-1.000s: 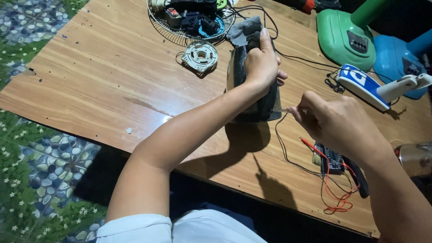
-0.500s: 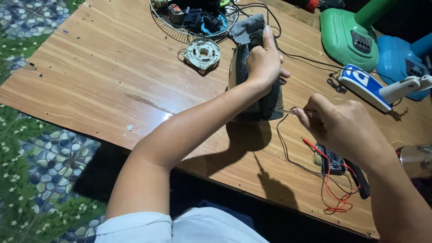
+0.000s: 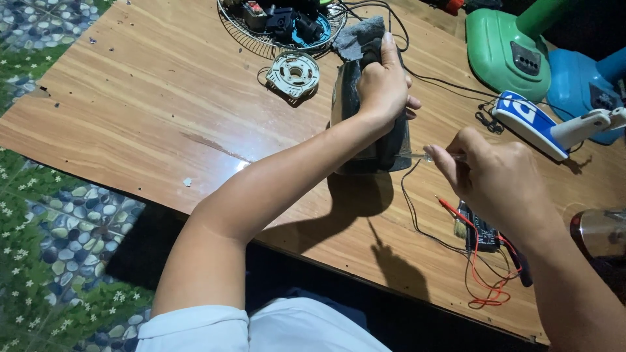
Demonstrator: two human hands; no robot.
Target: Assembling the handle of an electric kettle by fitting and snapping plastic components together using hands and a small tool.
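My left hand [image 3: 383,83] grips the top of a dark, upright appliance housing [image 3: 378,146] that stands on the wooden table [image 3: 150,104]. My right hand [image 3: 486,176] holds a thin screwdriver [image 3: 424,156] whose tip points at the housing's right side, low down. A grey cloth-like piece [image 3: 355,36] sits on the housing's far end.
A round white motor part [image 3: 297,73] lies left of the housing, a wire fan grille [image 3: 261,36] with small parts behind it. Green [image 3: 505,55] and blue [image 3: 580,85] fan bases stand at the back right. A multimeter with red and black leads [image 3: 482,234] lies near the front edge.
The view has shifted slightly; my right hand has edged the screwdriver a little closer to the housing. My left hand keeps its grip.
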